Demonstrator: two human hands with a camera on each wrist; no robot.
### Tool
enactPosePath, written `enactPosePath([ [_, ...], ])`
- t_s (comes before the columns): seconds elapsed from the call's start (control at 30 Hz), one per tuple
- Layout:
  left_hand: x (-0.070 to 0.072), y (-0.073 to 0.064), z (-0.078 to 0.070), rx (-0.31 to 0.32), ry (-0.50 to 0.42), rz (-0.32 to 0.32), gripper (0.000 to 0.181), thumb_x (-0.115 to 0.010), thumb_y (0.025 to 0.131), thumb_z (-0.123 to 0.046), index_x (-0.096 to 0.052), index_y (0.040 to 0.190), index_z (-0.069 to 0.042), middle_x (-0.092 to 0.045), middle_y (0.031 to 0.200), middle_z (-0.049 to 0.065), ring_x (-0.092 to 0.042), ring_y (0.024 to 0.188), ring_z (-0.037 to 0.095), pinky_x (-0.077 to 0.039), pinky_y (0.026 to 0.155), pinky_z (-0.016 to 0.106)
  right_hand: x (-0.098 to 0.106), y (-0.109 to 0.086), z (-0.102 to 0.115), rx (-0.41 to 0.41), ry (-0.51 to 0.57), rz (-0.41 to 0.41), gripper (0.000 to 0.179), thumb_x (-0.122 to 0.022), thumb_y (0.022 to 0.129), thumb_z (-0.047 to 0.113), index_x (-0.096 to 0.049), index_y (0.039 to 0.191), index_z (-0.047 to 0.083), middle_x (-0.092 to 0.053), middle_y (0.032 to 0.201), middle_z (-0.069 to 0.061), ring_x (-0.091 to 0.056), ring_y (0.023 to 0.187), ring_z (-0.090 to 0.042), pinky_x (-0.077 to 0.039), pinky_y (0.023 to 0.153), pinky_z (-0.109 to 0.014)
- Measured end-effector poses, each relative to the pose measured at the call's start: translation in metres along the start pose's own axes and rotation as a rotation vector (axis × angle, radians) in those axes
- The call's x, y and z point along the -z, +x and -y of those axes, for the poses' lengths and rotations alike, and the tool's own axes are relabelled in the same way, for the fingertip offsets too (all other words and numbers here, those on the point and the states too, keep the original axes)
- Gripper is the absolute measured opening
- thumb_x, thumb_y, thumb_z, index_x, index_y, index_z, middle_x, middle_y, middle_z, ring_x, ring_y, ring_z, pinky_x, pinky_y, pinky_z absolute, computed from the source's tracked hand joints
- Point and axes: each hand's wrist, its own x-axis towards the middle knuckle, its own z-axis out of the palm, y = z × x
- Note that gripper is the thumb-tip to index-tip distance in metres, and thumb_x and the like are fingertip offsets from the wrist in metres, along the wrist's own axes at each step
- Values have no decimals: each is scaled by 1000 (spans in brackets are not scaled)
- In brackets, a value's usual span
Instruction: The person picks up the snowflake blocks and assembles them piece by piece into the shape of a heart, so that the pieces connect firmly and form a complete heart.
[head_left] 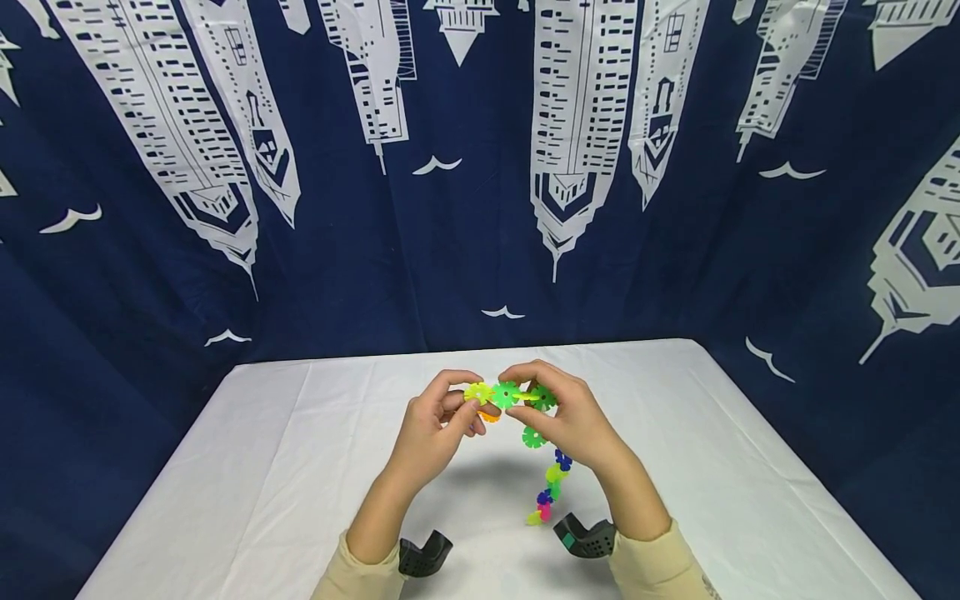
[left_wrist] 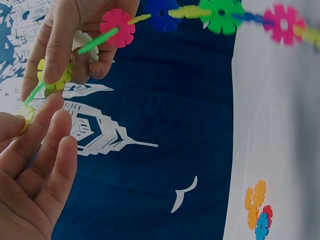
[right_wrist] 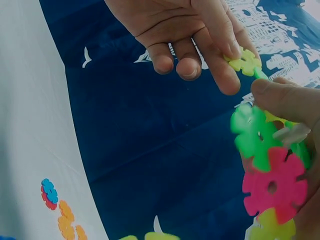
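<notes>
My left hand (head_left: 423, 437) pinches a yellow notched plastic disc (head_left: 474, 389) between thumb and finger. The disc is slotted into a green disc (head_left: 500, 400), part of a chain of colourful interlocking snowflake discs. Opposite it, my right hand (head_left: 577, 417) grips the chain at a yellow disc beside that green one. From the right hand the chain's other end (head_left: 553, 475) hangs toward the table, in blue, yellow, green and pink. In the left wrist view a pink disc (left_wrist: 117, 37) and a white disc (left_wrist: 90, 54) show near the right hand's fingers, which partly cover them.
A white-covered table (head_left: 300, 467) lies beneath the hands. Several loose orange discs (left_wrist: 258, 192) rest on it, with a blue disc (left_wrist: 261, 227) overlapping a red one. A navy curtain (head_left: 375, 275) with white building prints hangs behind. Dark devices (head_left: 425, 556) sit at both wrists.
</notes>
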Motion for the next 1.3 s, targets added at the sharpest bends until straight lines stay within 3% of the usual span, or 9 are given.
enactPosePath([
  [0.13,0,0,1,-23,12,-10,19,-58,98,-1,-56,117,-6,-77,88,15,-66,64,6,-61,62,35,2,-1,2,-46,22,13,38,-78,85,7,-66,121,15,-71,106,-1,-61,72,-11,-54,57,-23],
  [0.27,1,-1,1,-59,48,-32,17,-59,98,-2,-59,114,-6,-77,84,13,-65,63,5,-61,60,38,3,-1,2,-65,56,50,36,-78,86,10,-67,120,16,-72,106,-1,-63,76,-11,-55,63,-23],
  [0.37,1,-1,1,-80,67,-37,16,-60,98,-2,-60,113,-6,-76,80,12,-65,63,5,-60,60,34,4,-2,2,-71,75,80,35,-77,87,11,-67,120,16,-72,106,-1,-65,79,-10,-56,66,-23],
  [0.7,-1,-1,0,-181,54,-52,15,-62,95,4,-63,108,-3,-75,82,18,-66,56,18,-59,59,25,3,-2,3,11,48,97,33,-75,89,12,-67,121,15,-74,109,-1,-70,88,-9,-58,78,-24],
  [0.9,-3,0,-1,-220,56,-28,16,-61,94,6,-63,107,-3,-75,80,18,-63,52,16,-55,53,22,5,-3,9,-6,8,95,34,-77,87,10,-69,120,16,-75,110,1,-70,91,-8,-58,83,-26],
  [1.07,-4,-1,0,-216,66,4,16,-61,94,5,-64,108,-4,-74,78,16,-61,49,14,-52,50,20,7,-3,12,-26,-26,109,36,-79,83,7,-71,118,14,-75,112,1,-71,97,-10,-59,85,-27],
  [1.3,-1,-1,-1,-239,129,16,17,-63,94,3,-65,109,-6,-75,80,10,-58,44,8,-40,43,13,6,0,13,-23,-51,116,37,-81,81,6,-73,116,13,-76,112,1,-71,103,-12,-59,88,-28],
])
